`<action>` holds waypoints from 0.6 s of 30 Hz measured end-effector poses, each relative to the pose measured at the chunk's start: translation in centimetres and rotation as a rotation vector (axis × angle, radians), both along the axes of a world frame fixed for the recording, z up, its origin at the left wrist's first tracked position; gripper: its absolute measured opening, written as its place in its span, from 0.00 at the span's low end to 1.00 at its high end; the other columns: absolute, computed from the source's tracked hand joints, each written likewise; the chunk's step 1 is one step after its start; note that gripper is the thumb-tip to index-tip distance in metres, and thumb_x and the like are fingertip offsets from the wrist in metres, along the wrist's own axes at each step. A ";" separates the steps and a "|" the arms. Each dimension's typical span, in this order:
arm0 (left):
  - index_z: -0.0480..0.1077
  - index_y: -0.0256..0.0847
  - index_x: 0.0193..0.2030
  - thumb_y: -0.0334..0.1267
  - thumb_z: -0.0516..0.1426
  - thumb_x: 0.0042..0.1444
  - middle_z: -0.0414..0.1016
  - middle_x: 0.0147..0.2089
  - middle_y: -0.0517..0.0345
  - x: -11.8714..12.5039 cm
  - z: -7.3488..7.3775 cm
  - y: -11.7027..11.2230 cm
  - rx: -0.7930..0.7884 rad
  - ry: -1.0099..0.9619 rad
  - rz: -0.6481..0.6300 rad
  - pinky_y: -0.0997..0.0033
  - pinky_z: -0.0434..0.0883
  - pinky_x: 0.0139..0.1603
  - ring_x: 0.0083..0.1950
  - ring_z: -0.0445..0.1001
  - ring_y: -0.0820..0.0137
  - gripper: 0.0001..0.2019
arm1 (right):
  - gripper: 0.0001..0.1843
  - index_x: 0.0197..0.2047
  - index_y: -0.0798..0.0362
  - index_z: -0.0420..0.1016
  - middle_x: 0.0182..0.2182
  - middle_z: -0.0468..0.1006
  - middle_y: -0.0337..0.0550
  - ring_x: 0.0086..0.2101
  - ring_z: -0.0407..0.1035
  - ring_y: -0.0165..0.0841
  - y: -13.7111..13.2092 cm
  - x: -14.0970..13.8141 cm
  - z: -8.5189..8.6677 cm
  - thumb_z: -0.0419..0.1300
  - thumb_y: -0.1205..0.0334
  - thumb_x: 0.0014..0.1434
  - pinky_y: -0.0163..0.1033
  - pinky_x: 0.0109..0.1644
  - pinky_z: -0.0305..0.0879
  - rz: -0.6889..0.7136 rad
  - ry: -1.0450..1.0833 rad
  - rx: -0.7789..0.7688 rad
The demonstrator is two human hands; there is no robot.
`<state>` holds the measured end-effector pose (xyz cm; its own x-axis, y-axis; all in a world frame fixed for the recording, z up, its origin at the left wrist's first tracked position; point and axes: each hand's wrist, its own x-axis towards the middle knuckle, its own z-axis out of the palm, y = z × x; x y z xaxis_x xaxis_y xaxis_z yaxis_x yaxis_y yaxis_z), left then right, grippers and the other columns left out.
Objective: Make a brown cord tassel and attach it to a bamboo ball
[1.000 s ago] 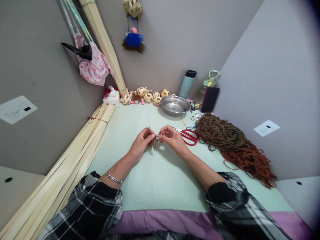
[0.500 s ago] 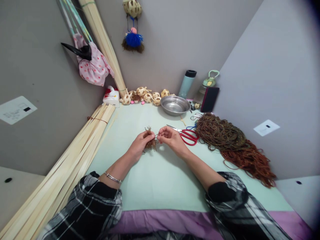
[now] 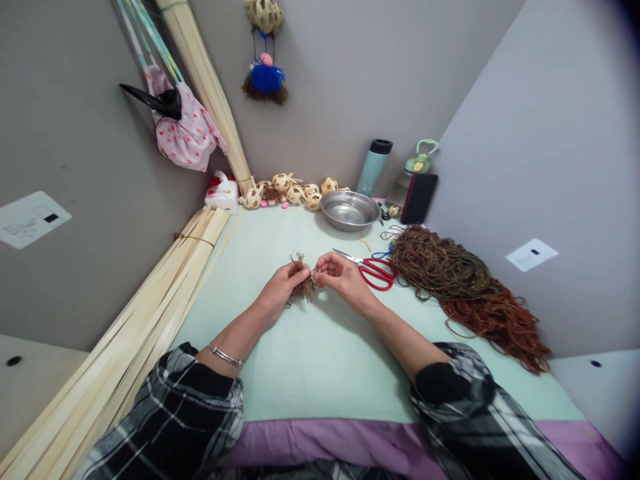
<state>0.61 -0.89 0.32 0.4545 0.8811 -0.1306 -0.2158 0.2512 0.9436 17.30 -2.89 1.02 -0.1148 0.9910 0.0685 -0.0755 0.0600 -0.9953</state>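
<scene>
My left hand point(image 3: 279, 288) is closed on a small brown yarn tassel point(image 3: 303, 288), its frayed ends sticking out above and below the thumb. Just to the right, my right hand point(image 3: 340, 280) pinches at the tassel's edge, thumb against forefinger. A thin strand seems to be between those fingertips, too small to make out clearly. Red-handled scissors point(image 3: 377, 273) lie on the table behind my right hand, blades pointing left.
Brown and rust yarn skeins point(image 3: 440, 267) lie at the right. A metal bowl point(image 3: 350, 212) stands at the back beside woven balls point(image 3: 296, 195), a blue tumbler point(image 3: 374, 168) and a phone point(image 3: 420, 199). Long pale strips point(image 3: 150, 307) run along the left edge.
My right fingertips have come slightly closer to the tassel. My left hand keeps its hold, and the rest of the scene stands as before.
</scene>
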 end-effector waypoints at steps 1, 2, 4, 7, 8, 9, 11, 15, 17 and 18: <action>0.69 0.37 0.35 0.46 0.66 0.50 0.67 0.29 0.62 0.0 0.1 0.0 -0.004 -0.002 0.011 0.76 0.61 0.31 0.29 0.64 0.77 0.15 | 0.17 0.34 0.53 0.68 0.26 0.72 0.34 0.25 0.68 0.27 0.0 0.0 0.0 0.72 0.61 0.45 0.35 0.31 0.66 0.000 -0.005 -0.002; 0.69 0.37 0.34 0.45 0.66 0.50 0.66 0.28 0.63 0.0 0.2 -0.1 -0.006 -0.005 0.019 0.76 0.61 0.31 0.28 0.63 0.77 0.15 | 0.17 0.34 0.53 0.68 0.26 0.72 0.34 0.25 0.68 0.27 0.0 0.0 0.0 0.71 0.61 0.45 0.35 0.31 0.66 0.001 -0.007 -0.005; 0.68 0.37 0.34 0.45 0.66 0.51 0.66 0.28 0.63 0.0 0.4 -0.1 -0.014 -0.030 0.026 0.77 0.61 0.30 0.27 0.63 0.78 0.14 | 0.17 0.35 0.52 0.68 0.26 0.72 0.34 0.25 0.68 0.27 0.0 0.0 -0.1 0.71 0.61 0.45 0.36 0.32 0.66 0.004 -0.007 -0.011; 0.68 0.38 0.35 0.43 0.67 0.50 0.70 0.32 0.61 0.0 0.6 -0.1 -0.052 -0.096 0.019 0.77 0.61 0.28 0.27 0.65 0.78 0.15 | 0.16 0.35 0.52 0.68 0.26 0.73 0.35 0.26 0.69 0.28 0.0 0.0 -0.2 0.70 0.62 0.46 0.36 0.32 0.66 0.010 -0.001 -0.018; 0.68 0.38 0.35 0.43 0.67 0.50 0.71 0.34 0.60 0.0 0.6 -0.1 -0.070 -0.118 0.013 0.78 0.62 0.28 0.28 0.65 0.79 0.15 | 0.16 0.34 0.52 0.68 0.26 0.73 0.35 0.26 0.69 0.28 0.0 0.0 -0.2 0.70 0.62 0.46 0.36 0.33 0.67 0.011 0.001 -0.020; 0.68 0.38 0.36 0.43 0.67 0.50 0.73 0.36 0.59 0.0 0.6 -0.1 -0.085 -0.139 0.008 0.78 0.62 0.28 0.28 0.66 0.79 0.15 | 0.16 0.34 0.52 0.68 0.26 0.73 0.35 0.26 0.68 0.28 0.0 0.0 -0.2 0.70 0.62 0.46 0.36 0.33 0.67 0.010 -0.002 -0.020; 0.68 0.38 0.38 0.43 0.67 0.51 0.75 0.40 0.55 -0.1 0.6 -0.1 -0.099 -0.174 0.005 0.77 0.64 0.29 0.28 0.67 0.79 0.15 | 0.15 0.35 0.52 0.67 0.26 0.74 0.35 0.26 0.68 0.28 0.0 0.0 -0.2 0.69 0.62 0.46 0.36 0.33 0.67 0.004 -0.011 -0.011; 0.67 0.39 0.39 0.43 0.65 0.53 0.76 0.47 0.53 0.0 0.3 0.0 -0.053 -0.193 0.007 0.76 0.67 0.34 0.32 0.69 0.78 0.14 | 0.16 0.36 0.52 0.67 0.28 0.75 0.36 0.26 0.69 0.28 0.1 0.1 -0.1 0.69 0.61 0.47 0.37 0.33 0.67 -0.025 -0.023 0.009; 0.67 0.39 0.38 0.43 0.65 0.53 0.76 0.44 0.55 0.1 0.1 0.0 -0.021 -0.148 0.041 0.76 0.66 0.35 0.33 0.69 0.77 0.14 | 0.18 0.35 0.52 0.66 0.27 0.74 0.35 0.25 0.69 0.28 0.2 0.1 -0.2 0.70 0.59 0.46 0.37 0.32 0.67 -0.045 -0.012 0.007; 0.67 0.39 0.38 0.43 0.65 0.53 0.75 0.42 0.56 0.2 0.0 0.0 -0.005 -0.117 0.064 0.76 0.66 0.36 0.34 0.69 0.76 0.14 | 0.19 0.35 0.52 0.66 0.26 0.73 0.34 0.25 0.69 0.28 0.2 0.2 -0.2 0.71 0.59 0.45 0.37 0.32 0.67 -0.052 -0.004 0.008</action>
<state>0.78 -0.93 0.27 0.4099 0.9082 -0.0847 -0.3400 0.2383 0.9097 17.46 -2.65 0.84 -0.0631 0.9951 0.0763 -0.0679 0.0720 -0.9951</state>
